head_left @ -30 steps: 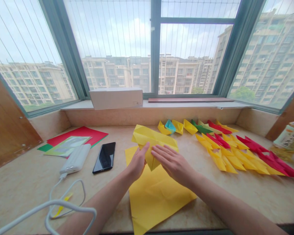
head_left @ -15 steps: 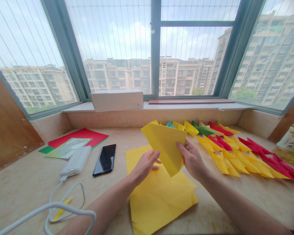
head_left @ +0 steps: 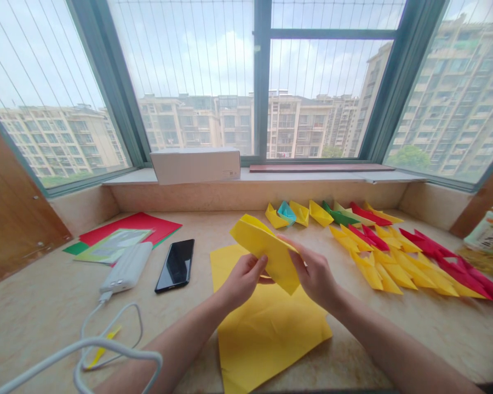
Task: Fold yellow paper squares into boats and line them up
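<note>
A piece of folded yellow paper point(head_left: 271, 251) is held up between both hands, its top edge parted a little. My left hand point(head_left: 246, 276) pinches its lower left side, thumb in front and fingers behind. On the right edge, my right hand point(head_left: 314, 268) grips it between thumb and fingers, the fingers partly hidden behind the paper. Beneath the hands lie flat yellow sheets point(head_left: 271, 339) with visible creases. Folded paper boats point(head_left: 320, 213) in yellow, blue, green and red stand at the back right, and more yellow folded pieces point(head_left: 398, 268) lie in front of them.
On the left are a black phone point(head_left: 175, 266), a white power bank point(head_left: 127, 266) with a white cable point(head_left: 107, 342), and red paper point(head_left: 139, 224) over green. A white box point(head_left: 195, 167) sits on the window ledge. A bottle point(head_left: 488, 235) stands at the far right.
The folded paper has tilted and its top edge has opened apart. My left hand has closed onto its lower left side, while my right hand has shifted slightly up its right edge.
</note>
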Motion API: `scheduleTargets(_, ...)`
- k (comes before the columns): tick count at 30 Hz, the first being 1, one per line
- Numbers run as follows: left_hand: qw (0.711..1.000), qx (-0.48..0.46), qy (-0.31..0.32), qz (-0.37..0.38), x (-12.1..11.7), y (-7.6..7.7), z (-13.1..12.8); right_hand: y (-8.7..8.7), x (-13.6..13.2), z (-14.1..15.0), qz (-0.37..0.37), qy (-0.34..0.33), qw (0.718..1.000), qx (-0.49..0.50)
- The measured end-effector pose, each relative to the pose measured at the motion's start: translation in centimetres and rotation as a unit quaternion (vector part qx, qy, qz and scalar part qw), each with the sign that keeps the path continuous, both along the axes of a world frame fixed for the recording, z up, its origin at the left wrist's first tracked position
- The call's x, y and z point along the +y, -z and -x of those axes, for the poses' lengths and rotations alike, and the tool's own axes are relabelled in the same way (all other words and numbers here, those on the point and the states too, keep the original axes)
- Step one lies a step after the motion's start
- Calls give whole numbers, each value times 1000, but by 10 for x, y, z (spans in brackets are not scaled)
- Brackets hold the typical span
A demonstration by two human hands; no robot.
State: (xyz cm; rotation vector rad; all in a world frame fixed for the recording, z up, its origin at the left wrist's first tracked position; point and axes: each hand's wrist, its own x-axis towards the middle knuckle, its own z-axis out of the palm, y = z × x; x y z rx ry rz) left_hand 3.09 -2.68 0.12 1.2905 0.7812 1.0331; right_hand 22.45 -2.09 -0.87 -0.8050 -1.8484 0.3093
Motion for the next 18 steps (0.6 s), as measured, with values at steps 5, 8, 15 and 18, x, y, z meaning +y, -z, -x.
scheduleTargets(5, 999, 19, -18, -38, -1, -4, 0, 2, 1, 6, 40, 48, 997, 49)
scheduleTargets(8, 997, 34, -55, -47, 1, -3, 1, 5, 4, 10, 94, 37, 991, 89)
scheduleTargets(15, 996, 32, -79, -28, 3, -1, 1, 10, 9, 13, 149, -5, 980, 132)
scheduleTargets(18, 999, 15, -45, -17, 0, -4, 0, 7, 7, 12, 116, 47, 987, 100)
